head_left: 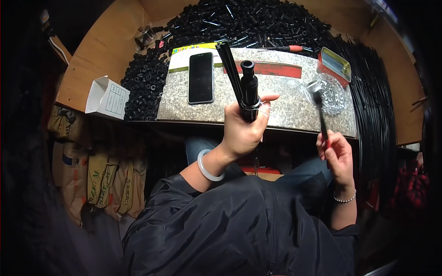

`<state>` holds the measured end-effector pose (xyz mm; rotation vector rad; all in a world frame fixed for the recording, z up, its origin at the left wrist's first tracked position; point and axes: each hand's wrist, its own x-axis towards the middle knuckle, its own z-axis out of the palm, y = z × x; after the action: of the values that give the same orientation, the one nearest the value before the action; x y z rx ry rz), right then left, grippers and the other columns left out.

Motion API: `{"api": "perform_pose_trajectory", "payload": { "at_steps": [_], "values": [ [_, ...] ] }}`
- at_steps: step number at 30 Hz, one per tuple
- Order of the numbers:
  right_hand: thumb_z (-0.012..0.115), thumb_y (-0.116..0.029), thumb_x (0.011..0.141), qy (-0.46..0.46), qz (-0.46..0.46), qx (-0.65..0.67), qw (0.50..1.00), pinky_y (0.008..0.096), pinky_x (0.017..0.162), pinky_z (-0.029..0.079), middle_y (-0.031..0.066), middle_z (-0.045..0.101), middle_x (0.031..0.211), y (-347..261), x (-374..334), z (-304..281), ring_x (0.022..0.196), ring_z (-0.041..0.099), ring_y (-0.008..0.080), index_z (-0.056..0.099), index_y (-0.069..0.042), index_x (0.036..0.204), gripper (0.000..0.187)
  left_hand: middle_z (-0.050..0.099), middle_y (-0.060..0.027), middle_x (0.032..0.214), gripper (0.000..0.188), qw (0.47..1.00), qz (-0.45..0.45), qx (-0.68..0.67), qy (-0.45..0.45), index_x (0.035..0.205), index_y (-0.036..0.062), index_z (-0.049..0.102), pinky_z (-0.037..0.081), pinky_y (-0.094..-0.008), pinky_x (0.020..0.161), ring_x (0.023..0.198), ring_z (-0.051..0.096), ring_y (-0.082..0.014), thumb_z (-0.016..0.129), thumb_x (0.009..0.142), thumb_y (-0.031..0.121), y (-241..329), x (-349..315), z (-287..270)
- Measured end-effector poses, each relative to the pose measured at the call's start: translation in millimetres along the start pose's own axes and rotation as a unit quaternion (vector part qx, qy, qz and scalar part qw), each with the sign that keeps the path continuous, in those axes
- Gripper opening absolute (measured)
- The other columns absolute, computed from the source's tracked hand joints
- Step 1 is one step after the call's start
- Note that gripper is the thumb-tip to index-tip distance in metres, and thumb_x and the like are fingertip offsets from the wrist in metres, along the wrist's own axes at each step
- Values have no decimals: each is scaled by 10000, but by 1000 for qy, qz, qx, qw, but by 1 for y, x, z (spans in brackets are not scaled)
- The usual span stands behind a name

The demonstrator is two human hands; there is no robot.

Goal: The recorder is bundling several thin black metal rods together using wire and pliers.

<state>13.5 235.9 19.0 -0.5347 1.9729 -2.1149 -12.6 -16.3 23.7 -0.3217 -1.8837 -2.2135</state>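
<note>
My left hand [245, 131] is wrapped round a black tubular piece [248, 85] with a collared top, held upright above the table's front edge. A bundle of thin black rods [229, 66] leans away from it in the same grip, and fine wire ends stick out beside the thumb. My right hand [338, 154], lower and to the right, grips the red handle of a hammer-like tool [321, 112]. The tool's shaft is black and its silver head points away from me, over a tangle of shiny wire loops [335, 97].
On the speckled tabletop [177, 92] lie a black phone [201, 77], a red strip [276, 69] and a red-handled tool [294, 48]. A red tin [334, 66] stands right. Black tubes [253, 23] heap behind; small black parts [145, 85] and a white box [108, 97] lie left. Long rods [373, 92] line the right.
</note>
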Motion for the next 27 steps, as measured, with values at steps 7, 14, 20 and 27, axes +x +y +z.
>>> {"api": "perform_pose_trajectory", "payload": {
  "at_steps": [7, 14, 20, 27],
  "values": [
    [756, -122, 675, 37, -118, -347, 930, 275, 704, 419, 115, 492, 871, -32, -4, 20, 772, 501, 205, 617, -29, 873, 259, 488, 31, 521, 200, 1000, -10, 4, 14, 1045, -56, 621, 304, -180, 349, 370, 421, -24, 501, 895, 0, 0, 1, 4],
    [759, -95, 644, 77, -249, -632, 729, 284, 546, 427, 60, 548, 826, -70, 0, 41, 666, 530, 193, 684, -106, 923, 289, 476, 35, 470, 185, 999, -29, 22, 38, 1019, -53, 634, 296, -182, 348, 362, 416, -22, 514, 888, 0, 2, 3, 3],
    [735, -171, 691, 59, -261, -710, 651, 284, 534, 394, 52, 542, 840, -81, -6, 42, 661, 510, 174, 682, -138, 947, 264, 483, 31, 474, 174, 998, -40, 8, 41, 998, -54, 645, 302, -184, 342, 360, 424, -24, 519, 888, -2, -1, 2, 7],
    [686, -218, 756, 56, -277, -717, 637, 281, 521, 380, 63, 551, 857, -77, -6, 48, 642, 501, 177, 665, -106, 941, 217, 546, 1, 594, 184, 999, -27, -22, 13, 1021, -68, 628, 330, -177, 350, 399, 444, -25, 540, 874, -1, -6, -3, 7]
  ]
}}
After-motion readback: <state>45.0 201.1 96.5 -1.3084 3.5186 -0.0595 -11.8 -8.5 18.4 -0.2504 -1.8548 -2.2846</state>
